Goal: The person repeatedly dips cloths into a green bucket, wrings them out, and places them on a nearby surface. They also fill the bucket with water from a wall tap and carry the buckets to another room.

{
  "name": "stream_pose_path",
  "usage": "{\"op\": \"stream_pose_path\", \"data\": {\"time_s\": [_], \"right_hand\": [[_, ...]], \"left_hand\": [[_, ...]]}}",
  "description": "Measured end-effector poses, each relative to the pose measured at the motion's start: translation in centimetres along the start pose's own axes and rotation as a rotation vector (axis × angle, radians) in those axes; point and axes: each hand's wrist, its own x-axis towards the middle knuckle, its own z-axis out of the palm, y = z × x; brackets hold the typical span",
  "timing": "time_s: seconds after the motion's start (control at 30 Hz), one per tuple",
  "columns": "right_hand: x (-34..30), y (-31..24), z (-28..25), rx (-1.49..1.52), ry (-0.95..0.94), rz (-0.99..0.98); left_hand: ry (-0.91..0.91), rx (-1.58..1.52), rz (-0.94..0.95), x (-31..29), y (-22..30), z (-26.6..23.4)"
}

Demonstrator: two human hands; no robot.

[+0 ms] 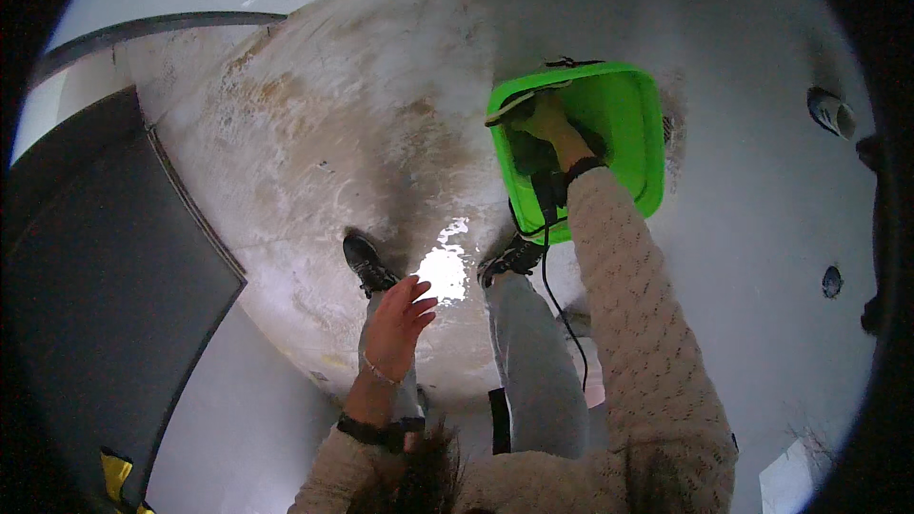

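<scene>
My right hand [546, 122] reaches into a bright green square bucket [647, 148]. Its fingers are closed around a flat, dark tool with a pale edge [519, 105], which lies over the bucket's left rim. Part of the grip is hidden, and I cannot make out the exact kind of tool. Below the wrist, a black object [546, 192] hangs over the bucket's near side, with a black cord [562, 309] trailing down from it. My left hand [395, 326] hovers above the floor in front of my left leg, holding nothing, its fingers a little apart.
The pale floor [295, 133] is stained brown and looks wet, with a bright reflection between my black shoes [367, 265]. A large dark panel [105, 257] stands at left. On the right, the white wall has a pipe stub [835, 114] and a round dark fitting [832, 282].
</scene>
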Motion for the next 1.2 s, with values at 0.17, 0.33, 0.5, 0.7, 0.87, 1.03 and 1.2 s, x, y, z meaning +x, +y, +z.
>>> {"op": "stream_pose_path", "data": {"time_s": [0.17, 0.33, 0.5, 0.7, 0.87, 1.03, 1.2], "right_hand": [[-2.5, -1.3, -1.8, 0.351, -0.679, 0.067], [-6.5, 3.0, -5.7, 0.155, -0.375, 0.160], [-4.6, 7.7, -4.0, -0.011, -0.004, 0.298], [-5.3, 7.1, -3.1, 0.682, -0.631, 0.151], [-11.8, 0.8, -10.1, 1.359, -0.538, 0.534], [-17.5, -2.2, -17.6, 1.422, -0.424, 0.275], [-19.7, -0.5, -20.3, 1.283, -0.191, 0.276]], "left_hand": [[-0.141, 0.077, 0.051, 2.1, 0.4, 4.8], [-0.233, 0.219, 0.115, 2.5, 1.0, 11.1], [-0.318, 0.270, 0.171, 2.7, 0.9, 12.7], [-0.221, 0.351, 0.189, 5.3, 0.0, 9.9], [-0.264, 0.636, 0.555, 6.4, -0.7, 13.9], [-0.239, 1.211, 1.168, 7.7, 1.8, 20.3], [-0.422, 1.635, 1.037, 8.2, 4.9, 22.0]]}}
